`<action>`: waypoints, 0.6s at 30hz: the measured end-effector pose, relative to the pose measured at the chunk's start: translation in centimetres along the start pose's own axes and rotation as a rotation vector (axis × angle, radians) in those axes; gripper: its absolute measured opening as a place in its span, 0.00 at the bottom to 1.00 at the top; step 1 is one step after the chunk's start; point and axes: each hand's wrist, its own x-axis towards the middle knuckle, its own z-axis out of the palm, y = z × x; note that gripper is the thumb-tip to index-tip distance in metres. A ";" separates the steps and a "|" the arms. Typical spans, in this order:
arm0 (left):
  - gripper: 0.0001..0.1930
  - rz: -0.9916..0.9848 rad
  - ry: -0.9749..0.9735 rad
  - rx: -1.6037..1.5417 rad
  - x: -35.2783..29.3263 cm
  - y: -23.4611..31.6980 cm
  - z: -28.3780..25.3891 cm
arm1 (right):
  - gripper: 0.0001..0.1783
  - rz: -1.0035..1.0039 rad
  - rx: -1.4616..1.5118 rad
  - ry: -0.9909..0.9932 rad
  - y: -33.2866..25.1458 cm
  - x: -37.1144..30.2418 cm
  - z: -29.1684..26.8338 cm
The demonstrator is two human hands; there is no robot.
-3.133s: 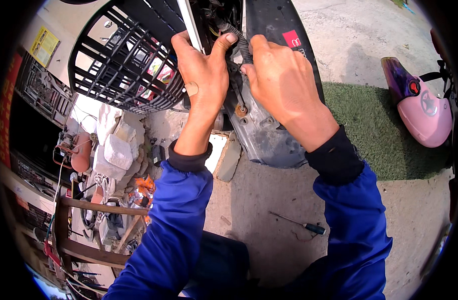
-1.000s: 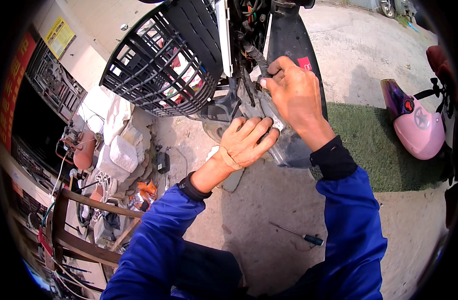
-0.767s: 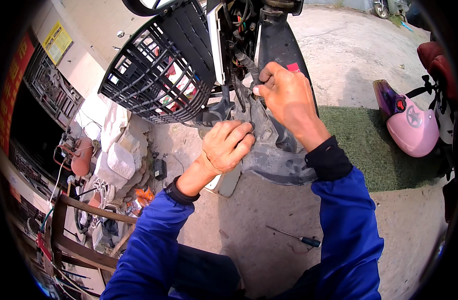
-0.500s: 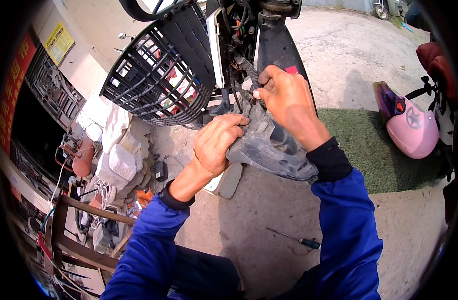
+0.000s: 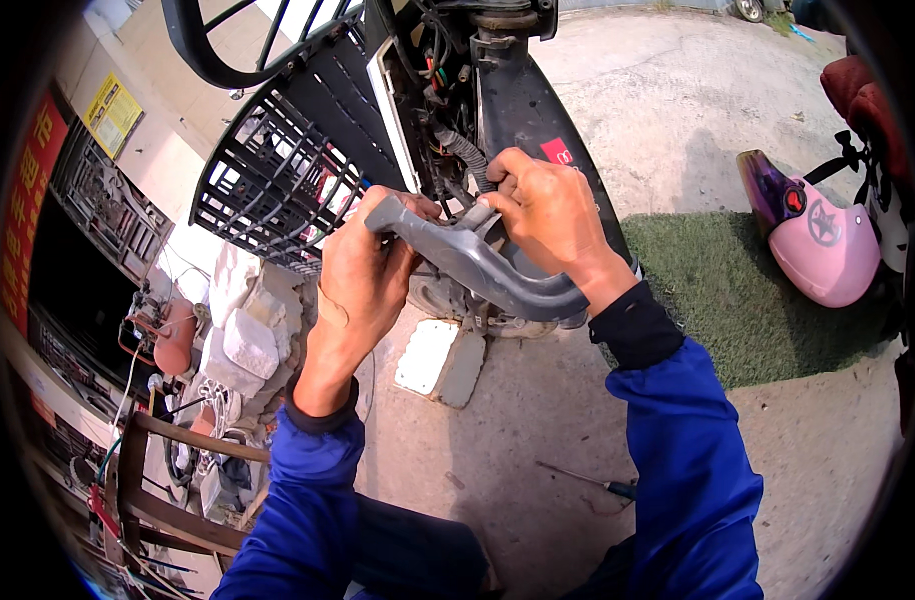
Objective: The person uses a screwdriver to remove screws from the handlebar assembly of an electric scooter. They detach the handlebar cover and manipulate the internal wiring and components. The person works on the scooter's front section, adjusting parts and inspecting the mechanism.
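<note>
A curved grey plastic panel (image 5: 477,265) is lifted in front of a scooter's open front end (image 5: 457,110), where bundled wires show. My left hand (image 5: 362,270) grips the panel's left tip. My right hand (image 5: 547,215) holds its upper middle edge, close to the wiring. The scooter's black body (image 5: 532,120) rises behind my right hand. A black wire basket (image 5: 277,170) is fixed to the scooter's front, left of my hands. Both of my sleeves are blue.
A screwdriver (image 5: 587,480) lies on the concrete by my right elbow. A pink scooter nose (image 5: 812,240) stands at the right over green matting (image 5: 737,300). White foam pieces (image 5: 242,335), a wooden stool (image 5: 167,480) and cluttered parts fill the left.
My left hand dropped from the scooter's front, then came back up onto the grey panel. The panel has come away from the scooter and is now lifted between both hands.
</note>
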 end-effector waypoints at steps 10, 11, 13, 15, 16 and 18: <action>0.16 -0.283 0.133 -0.067 4.0 2.9 0.3 | 0.12 -0.090 -0.009 0.078 0.1 -0.7 0.0; 0.16 -0.291 0.164 -0.076 4.3 3.3 0.4 | 0.11 -0.082 0.006 0.063 0.1 -0.7 0.0; 0.15 -0.256 0.270 -0.038 4.8 3.5 0.3 | 0.09 -0.067 0.034 0.035 0.5 -0.8 0.0; 0.16 -0.239 0.245 0.038 5.0 3.4 -0.1 | 0.09 -0.063 0.117 0.070 0.8 -1.2 0.2; 0.16 -0.258 0.233 0.065 5.1 3.7 -0.1 | 0.10 -0.066 0.123 0.085 0.8 -1.4 0.2; 0.17 -0.298 0.233 0.095 5.5 4.3 0.0 | 0.14 -0.031 0.092 0.063 0.3 -2.0 0.1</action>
